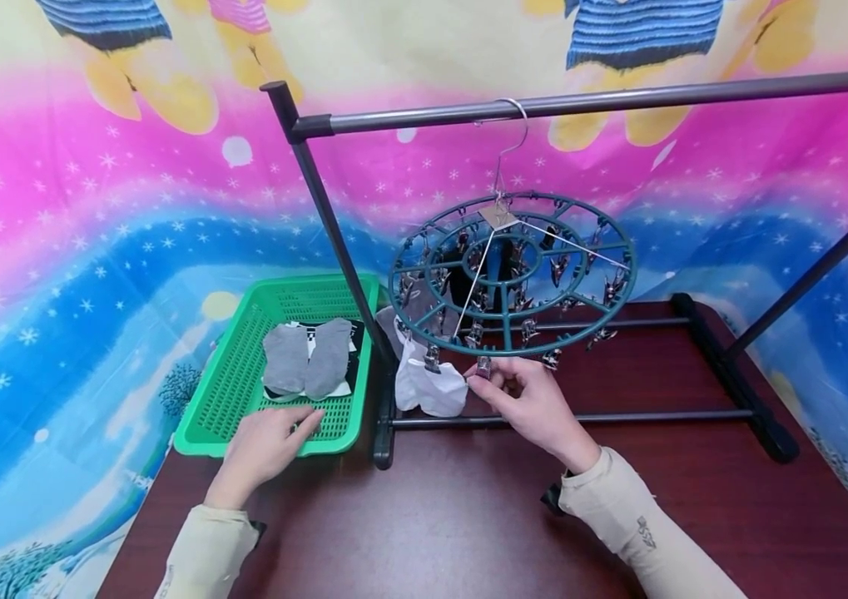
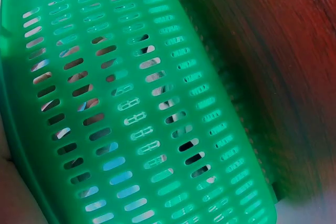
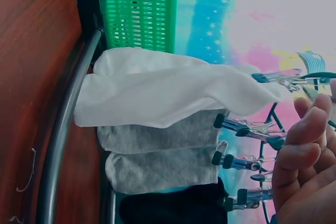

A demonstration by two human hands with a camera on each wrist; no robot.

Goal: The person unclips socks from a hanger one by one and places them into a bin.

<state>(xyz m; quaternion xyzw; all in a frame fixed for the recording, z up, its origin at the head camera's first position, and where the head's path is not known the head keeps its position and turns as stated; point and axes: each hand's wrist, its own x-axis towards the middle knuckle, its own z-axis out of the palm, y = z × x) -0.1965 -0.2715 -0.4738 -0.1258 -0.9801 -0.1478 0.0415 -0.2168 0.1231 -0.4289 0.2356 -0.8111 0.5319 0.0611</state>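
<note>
My right hand [image 1: 536,408] is beside a clip [image 1: 483,367] on the hanger's near edge. Its thumb and forefinger pinch the upper corner of a white sock [image 1: 431,387]; the pinch is partly hidden. Another metal clip [image 3: 275,77] bites the sock's cuff. The round green clip hanger [image 1: 509,345] hangs by a wire hook from the rack's bar. My left hand [image 1: 262,449] rests loosely over the near rim of a green basket [image 1: 202,416], holding nothing I can see. Grey socks [image 1: 307,359] lie in the basket on black and white pieces.
The dark rack [image 1: 618,100] stands on a reddish-brown table [image 1: 453,516], its left leg beside the basket. Behind the white sock hang a grey pair of socks [image 3: 163,169] and a black garment [image 3: 173,203]. A printed cloth [image 1: 124,191] covers the back.
</note>
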